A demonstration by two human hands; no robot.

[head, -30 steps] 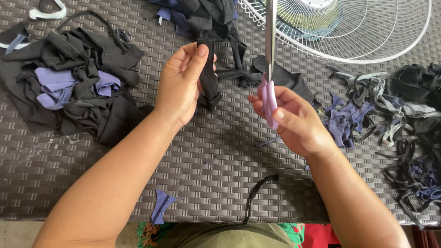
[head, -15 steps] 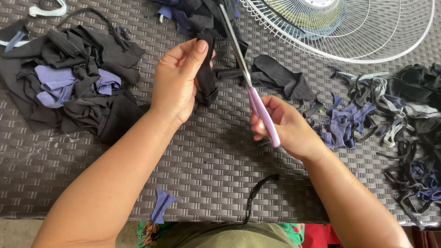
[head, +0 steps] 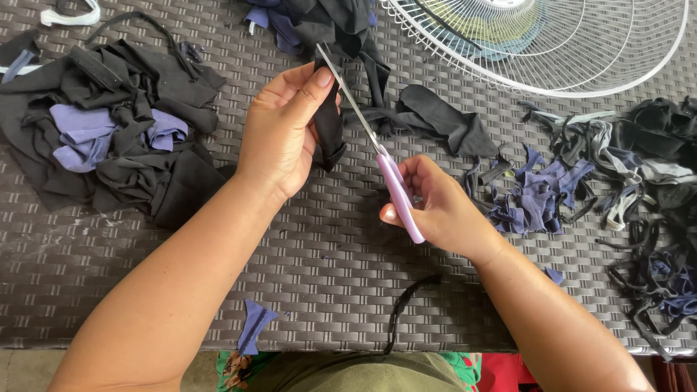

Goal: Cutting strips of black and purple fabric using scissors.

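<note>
A narrow strip of black stretchy cloth (head: 328,120) is pinched upright in the left hand (head: 283,134), thumb on the near face, fingers behind, so its edge is kept taut and offered to the blades. The lilac-handled steel scissors (head: 377,149) are gripped in the right hand (head: 439,210), fingers closed round the handles; blades are angled up and left, tips just beside the strip's top. Whether the blades are parted can't be told, they're seen edge-on. The hands are held apart, w/ the scissors bridging them.

Everything else is placed relative to the strip. Left of it, a heap of black and lavender cloth offcuts (head: 109,138) is piled, prob. kept separate as one sort. Right of it, a loose black cloth piece (head: 443,123) is trailed, and farther right a tangle of black, grey and purple trimmings (head: 617,189) is spread. Above-right, a white wire fan guard (head: 552,43) is laid flat. Below, a small purple scrap (head: 254,327) and a thin black cord (head: 406,305) are left near the edge of the dark woven wicker tabletop (head: 319,254).
</note>
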